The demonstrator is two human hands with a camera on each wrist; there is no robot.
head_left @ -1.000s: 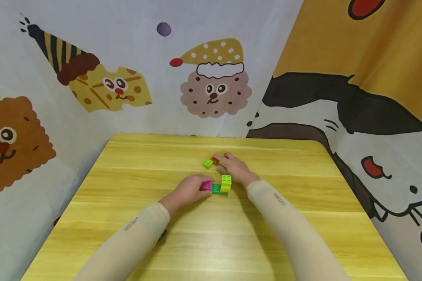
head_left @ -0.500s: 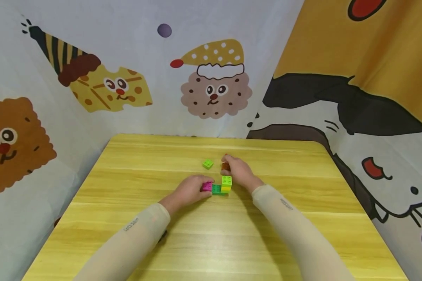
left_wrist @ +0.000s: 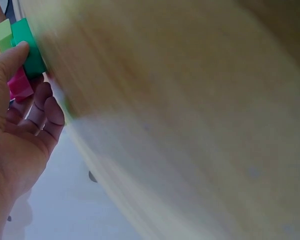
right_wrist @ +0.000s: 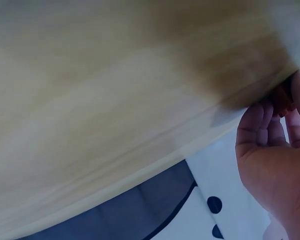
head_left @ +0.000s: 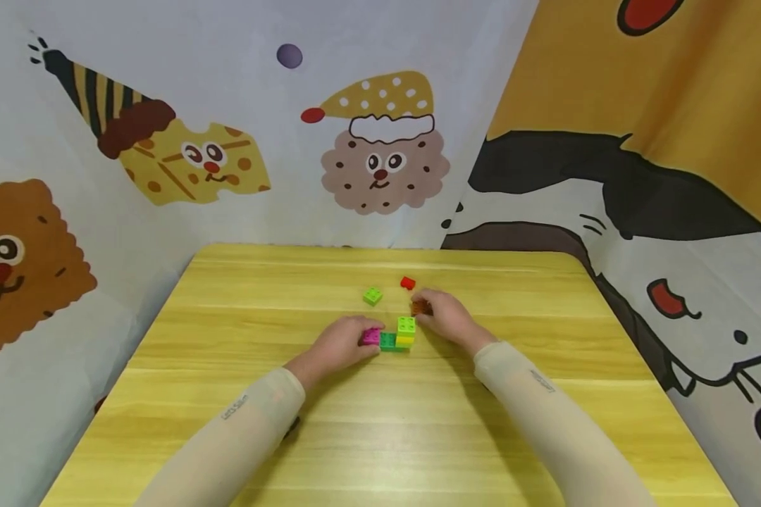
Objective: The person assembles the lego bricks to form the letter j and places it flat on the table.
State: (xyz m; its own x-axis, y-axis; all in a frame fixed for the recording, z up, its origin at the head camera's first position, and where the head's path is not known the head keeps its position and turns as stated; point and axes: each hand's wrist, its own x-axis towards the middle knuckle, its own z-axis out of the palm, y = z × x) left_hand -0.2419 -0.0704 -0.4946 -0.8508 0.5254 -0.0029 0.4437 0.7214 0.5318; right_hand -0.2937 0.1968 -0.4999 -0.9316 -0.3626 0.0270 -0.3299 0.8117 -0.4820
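Observation:
My left hand (head_left: pixel 342 343) grips the pink end of a small toy-brick assembly. That pink brick (head_left: pixel 372 336) sits beside a green brick (head_left: pixel 388 341), with a yellow brick and a lime brick (head_left: pixel 406 325) stacked at the right end. In the left wrist view the thumb presses against the green brick (left_wrist: pixel 34 52), and the pink one (left_wrist: pixel 21 86) shows below. My right hand (head_left: pixel 447 317) pinches a brown brick (head_left: pixel 421 308) just right of and behind the stack. The right wrist view shows that brick (right_wrist: pixel 282 99) partly hidden by the fingers.
On the wooden table (head_left: pixel 380 422), a loose lime brick (head_left: pixel 372 296) lies behind the assembly. A red brick (head_left: pixel 408 282) lies farther back, beyond the right hand. A printed cloth (head_left: pixel 241 84) hangs behind the table.
My right hand has picked out the brown brick from beside the loose lime brick and drawn it right and nearer, uncovering the red brick. The left hand has stayed on the assembly.

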